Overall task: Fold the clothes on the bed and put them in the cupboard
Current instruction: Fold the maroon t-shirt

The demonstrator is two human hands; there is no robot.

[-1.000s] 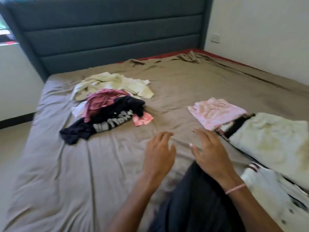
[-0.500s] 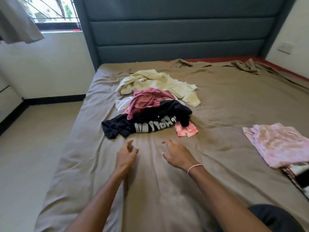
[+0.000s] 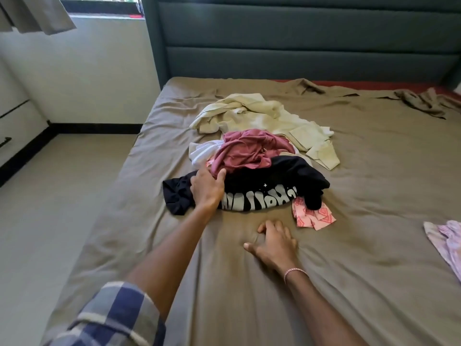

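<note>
A loose pile of clothes lies mid-bed. A cream garment (image 3: 262,118) is farthest, then a maroon one (image 3: 249,148) over a white piece (image 3: 202,152). Nearest is a black T-shirt (image 3: 274,181) with white lettering. A small pink patterned piece (image 3: 311,217) pokes out at its right. My left hand (image 3: 207,188) lies on the left part of the black T-shirt. Its thumb is against the maroon garment's lower edge and its fingertips are buried in the cloth. My right hand (image 3: 274,243) presses on the brown sheet (image 3: 349,283) just in front of the pile, fingers spread.
A folded pale pink garment (image 3: 446,240) shows at the right edge. The grey padded headboard (image 3: 299,46) closes the far side. Bare floor (image 3: 62,196) runs along the bed's left, with white furniture (image 3: 15,121) and a curtain (image 3: 37,13) beyond.
The view swung left, away from the folded stack. My left hand went forward from the sheet onto the pile. My right hand came down onto the sheet in front of it.
</note>
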